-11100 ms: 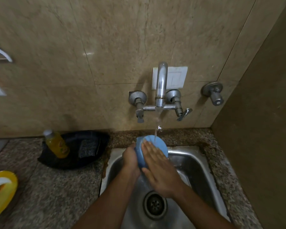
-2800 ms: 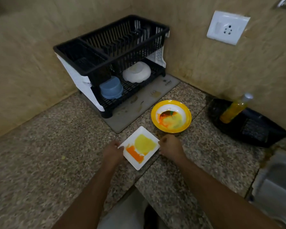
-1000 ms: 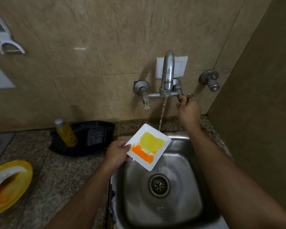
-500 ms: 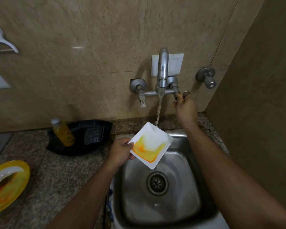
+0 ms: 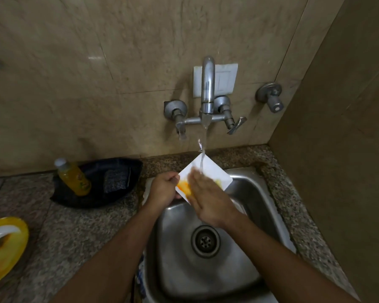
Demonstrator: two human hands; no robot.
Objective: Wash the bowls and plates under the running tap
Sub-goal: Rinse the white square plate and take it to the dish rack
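Under the tap stream (image 5: 202, 149), my left hand (image 5: 163, 191) pinches the square plate (image 5: 214, 171) by its corner; right hand (image 5: 208, 200), fingers flat, rubs it. Stiff, wet, likely slippery; I'd keep to the rim.

Dim, warm light; glare spot on wall (image 5: 95, 58); right hand (image 5: 208, 197) motion-blurred; wide-angle bending at edges; shadows under tap (image 5: 207, 99).

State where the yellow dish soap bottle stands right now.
In the head view, the yellow soap bottle stands left of the sink, in the black tray on the counter against the wall.
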